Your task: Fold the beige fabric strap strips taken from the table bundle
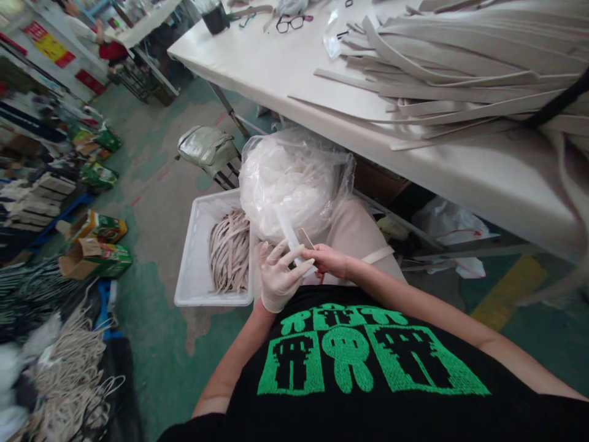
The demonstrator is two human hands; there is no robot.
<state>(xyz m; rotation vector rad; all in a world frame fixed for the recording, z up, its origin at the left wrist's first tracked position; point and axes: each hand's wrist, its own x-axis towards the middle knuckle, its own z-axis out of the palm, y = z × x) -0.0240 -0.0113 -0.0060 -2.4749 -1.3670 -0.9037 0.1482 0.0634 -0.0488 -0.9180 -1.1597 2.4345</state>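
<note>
In front of my lap, my left hand, in a pale thin glove, has its fingers closed around a flat translucent white strip. The strip points up and away toward a clear plastic bag of whitish material. My right hand is bare and meets the left fingertips at the strip's lower end. Its fingers are curled closed, and a thin flat piece with a tan edge sticks up from them; its kind is unclear. Left of my hands stands a white plastic bin with a bundle of beige straps.
A pale worktable runs above, bearing a large pile of beige strips and eyeglasses. A stool with a green cushion stands behind the bin. Cartons and heaped cords lie left. A person sits far off.
</note>
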